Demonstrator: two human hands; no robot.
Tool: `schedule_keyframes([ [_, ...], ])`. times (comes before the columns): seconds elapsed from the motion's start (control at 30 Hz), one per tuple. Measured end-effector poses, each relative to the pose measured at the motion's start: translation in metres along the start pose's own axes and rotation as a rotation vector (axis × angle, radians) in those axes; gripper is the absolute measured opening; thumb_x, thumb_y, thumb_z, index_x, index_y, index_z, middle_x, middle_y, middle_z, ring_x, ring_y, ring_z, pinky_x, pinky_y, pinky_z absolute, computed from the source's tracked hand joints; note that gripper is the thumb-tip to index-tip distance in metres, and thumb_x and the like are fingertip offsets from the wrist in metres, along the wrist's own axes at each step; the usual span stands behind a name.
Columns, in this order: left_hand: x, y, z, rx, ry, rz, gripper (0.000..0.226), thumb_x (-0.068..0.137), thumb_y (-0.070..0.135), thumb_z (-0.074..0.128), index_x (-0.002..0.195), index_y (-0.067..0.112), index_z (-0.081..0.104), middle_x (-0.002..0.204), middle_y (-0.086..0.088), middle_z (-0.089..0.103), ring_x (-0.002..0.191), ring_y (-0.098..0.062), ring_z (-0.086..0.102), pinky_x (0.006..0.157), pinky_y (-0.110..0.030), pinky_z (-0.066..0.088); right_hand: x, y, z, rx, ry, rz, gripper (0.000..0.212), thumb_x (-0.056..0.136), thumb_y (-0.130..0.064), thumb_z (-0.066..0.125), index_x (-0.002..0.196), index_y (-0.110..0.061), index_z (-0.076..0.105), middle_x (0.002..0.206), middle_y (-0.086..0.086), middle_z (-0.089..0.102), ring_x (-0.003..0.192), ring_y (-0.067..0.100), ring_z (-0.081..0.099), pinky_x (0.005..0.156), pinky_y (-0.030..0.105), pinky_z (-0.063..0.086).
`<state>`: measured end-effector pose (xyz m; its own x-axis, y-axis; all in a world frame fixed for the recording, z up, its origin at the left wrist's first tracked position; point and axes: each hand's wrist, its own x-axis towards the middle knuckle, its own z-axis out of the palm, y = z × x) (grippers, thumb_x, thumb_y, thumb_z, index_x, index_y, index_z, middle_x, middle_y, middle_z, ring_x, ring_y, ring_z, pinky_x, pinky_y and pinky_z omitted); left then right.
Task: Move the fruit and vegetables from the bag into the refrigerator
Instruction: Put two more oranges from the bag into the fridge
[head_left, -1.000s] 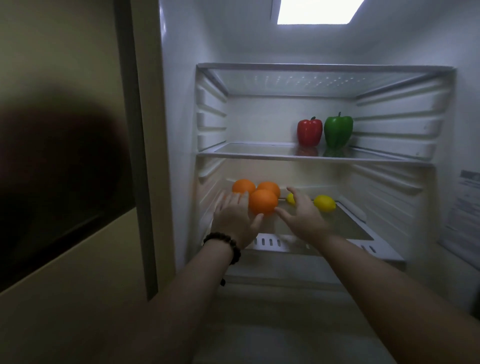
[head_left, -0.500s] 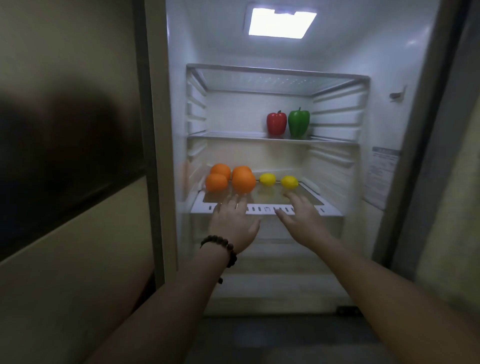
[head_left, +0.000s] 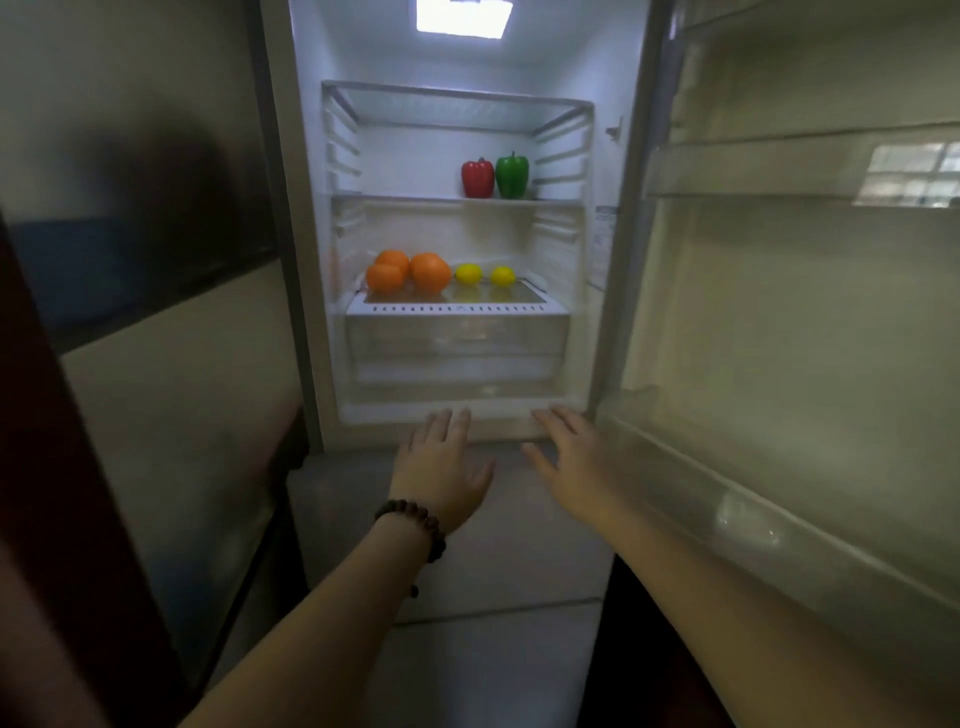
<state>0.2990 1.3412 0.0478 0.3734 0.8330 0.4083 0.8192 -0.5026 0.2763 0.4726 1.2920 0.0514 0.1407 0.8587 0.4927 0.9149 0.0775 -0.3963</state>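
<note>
The refrigerator (head_left: 311, 260) stands open and lit. Three oranges (head_left: 430, 271) and two lemons (head_left: 468, 274) lie on the lower glass shelf above the clear drawer (head_left: 457, 343). A red pepper (head_left: 478, 178) and a green pepper (head_left: 512, 175) stand side by side on the shelf above. My left hand (head_left: 441, 467), with a bead bracelet on its wrist, and my right hand (head_left: 571, 462) hover flat with straight fingers outside the fridge, below its bottom edge. Both hold nothing. No bag is in view.
The fridge door (head_left: 779, 312) hangs open on the right, with its clear door shelves close beside my right arm. A closed cream door panel (head_left: 171, 364) fills the left. A grey tiled floor (head_left: 493, 649) lies below my arms.
Both hands have drawn back out of the fridge, away from the oranges on the lower shelf, and dropped below its bottom edge. My view has backed away, showing the open door.
</note>
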Motion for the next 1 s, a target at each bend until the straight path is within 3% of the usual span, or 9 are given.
schedule_keyframes([
  [0.13, -0.064, 0.024, 0.004, -0.011, -0.076, 0.027, 0.071, 0.092, 0.055, 0.037, 0.149, 0.021, 0.013, 0.156, -0.003, 0.02, 0.143, -0.021, 0.015, 0.117, -0.039, 0.011, -0.074, -0.006, -0.024, -0.001, -0.053, 0.063, 0.051, 0.095, -0.036, 0.049, 0.14, -0.015, 0.04, 0.15, 0.005, 0.032, 0.136, 0.022, 0.032, 0.107, 0.031, 0.03],
  [0.47, -0.173, 0.095, 0.007, -0.065, -0.196, 0.249, 0.071, 0.092, 0.054, 0.035, 0.15, 0.021, 0.009, 0.158, -0.003, 0.01, 0.145, -0.022, 0.006, 0.118, -0.042, 0.007, -0.22, -0.016, -0.071, -0.105, 0.006, 0.18, 0.051, 0.094, -0.038, 0.049, 0.14, -0.016, 0.041, 0.15, 0.006, 0.032, 0.138, 0.022, 0.03, 0.108, 0.034, 0.032],
  [0.77, -0.273, 0.149, 0.024, -0.156, -0.387, 0.529, 0.074, 0.091, 0.056, 0.036, 0.15, 0.024, 0.006, 0.158, -0.002, 0.007, 0.145, -0.021, 0.001, 0.118, -0.042, 0.003, -0.383, -0.022, -0.104, -0.187, 0.087, 0.553, 0.046, 0.094, -0.036, 0.048, 0.135, -0.014, 0.047, 0.143, 0.01, 0.041, 0.134, 0.026, 0.036, 0.108, 0.036, 0.034],
  [1.0, -0.383, 0.205, 0.039, -0.268, -0.509, 0.814, 0.07, 0.09, 0.054, 0.036, 0.149, 0.024, 0.013, 0.157, -0.003, 0.013, 0.145, -0.022, 0.006, 0.118, -0.043, 0.007, -0.544, -0.05, -0.133, -0.293, 0.149, 0.97, 0.051, 0.096, -0.04, 0.043, 0.143, -0.023, 0.033, 0.154, 0.0, 0.024, 0.143, 0.017, 0.017, 0.114, 0.031, 0.02],
])
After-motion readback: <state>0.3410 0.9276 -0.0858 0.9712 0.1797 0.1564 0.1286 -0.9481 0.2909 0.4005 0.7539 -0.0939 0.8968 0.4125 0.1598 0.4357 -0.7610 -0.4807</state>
